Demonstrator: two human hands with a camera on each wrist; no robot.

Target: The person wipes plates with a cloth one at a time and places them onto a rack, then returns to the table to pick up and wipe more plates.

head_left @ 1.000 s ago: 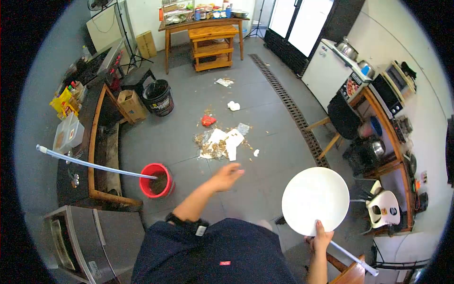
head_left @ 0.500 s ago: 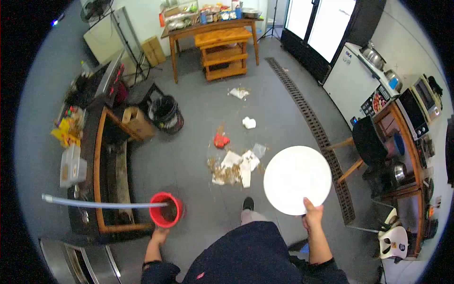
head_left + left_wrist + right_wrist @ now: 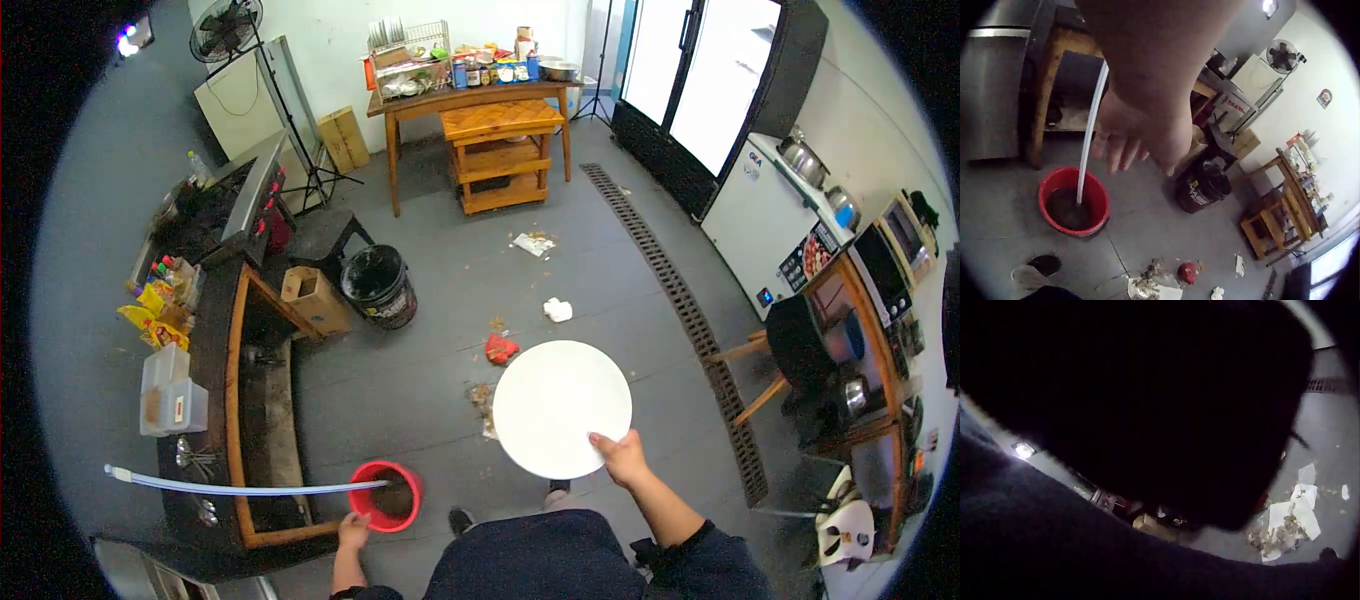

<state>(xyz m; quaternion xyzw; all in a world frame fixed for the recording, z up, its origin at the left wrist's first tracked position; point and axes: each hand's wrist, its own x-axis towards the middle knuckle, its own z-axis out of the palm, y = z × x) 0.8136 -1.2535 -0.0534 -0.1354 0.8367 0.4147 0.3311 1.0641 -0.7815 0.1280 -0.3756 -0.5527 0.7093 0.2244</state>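
Observation:
My right hand (image 3: 625,458) grips a round white plate (image 3: 562,408) at its rim, thumb on the upper face. In the head view the plate covers most of a heap of paper and crumbs (image 3: 1291,522) on the floor. My left hand (image 3: 353,532), fingers loosely extended, is close to a red bucket (image 3: 415,500) with dark contents. A pale blue pole (image 3: 240,490) leans out of the bucket, and in the left wrist view it passes beside the hand (image 3: 1132,128). Darkness hides the right hand and plate in the right wrist view.
Red litter (image 3: 501,349) and crumpled white paper (image 3: 558,310) lie on the grey floor. A black bin (image 3: 380,290) stands by a cardboard box (image 3: 312,300). A drain grate (image 3: 680,290) runs along the right, and a wooden-framed counter (image 3: 235,380) lines the left.
My left hand has swung from in front of the body to the left, beside the red bucket. The plate in my right hand has shifted left, over the litter heap in the head view.

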